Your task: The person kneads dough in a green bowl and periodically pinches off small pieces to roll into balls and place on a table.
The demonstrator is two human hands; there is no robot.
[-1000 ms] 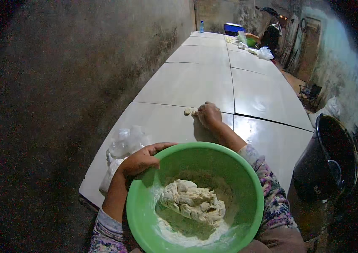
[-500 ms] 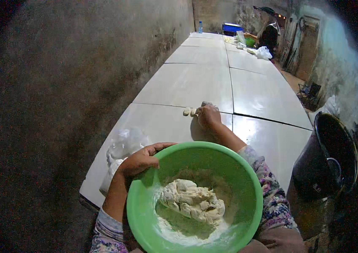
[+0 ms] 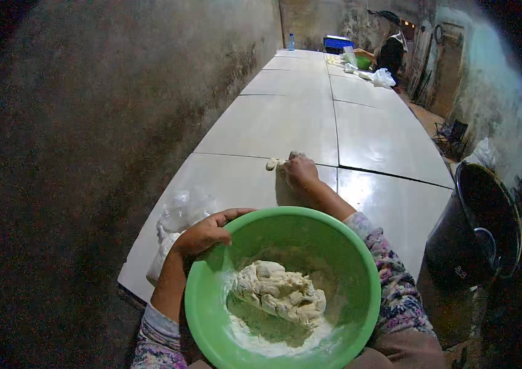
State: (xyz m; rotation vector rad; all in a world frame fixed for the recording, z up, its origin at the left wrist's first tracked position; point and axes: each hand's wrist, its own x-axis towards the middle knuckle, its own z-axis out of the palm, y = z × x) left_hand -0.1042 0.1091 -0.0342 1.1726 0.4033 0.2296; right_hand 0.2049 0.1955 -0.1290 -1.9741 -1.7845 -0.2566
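Note:
A large green bowl (image 3: 368, 270) is tilted toward me at the near end of the table. In it lies a lumpy mass of pale dough (image 3: 279, 292), with loose white flour below it. My left hand (image 3: 202, 232) grips the bowl's upper left rim, thumb inside and fingers along the edge. Beyond the bowl, my right hand (image 3: 301, 170) rests on the table with its fingers curled and dusted white. Its fingertips press at a small piece of dough, mostly covered by the hand. Just left of it sits another small dough piece (image 3: 271, 164).
The long white table (image 3: 291, 117) runs away beside a rough wall. Clear plastic bags (image 3: 181, 212) lie left of the bowl. A black bucket (image 3: 463, 240) stands at the right. At the far end are a person (image 3: 391, 52), a green bowl (image 3: 363, 62), a blue crate (image 3: 338, 43) and a bottle (image 3: 291, 41).
My right hand has shifted slightly left and now covers more of the nearest dough piece. The left hand keeps its grip on the bowl. At the far end, the person's arm has reached toward the bowl.

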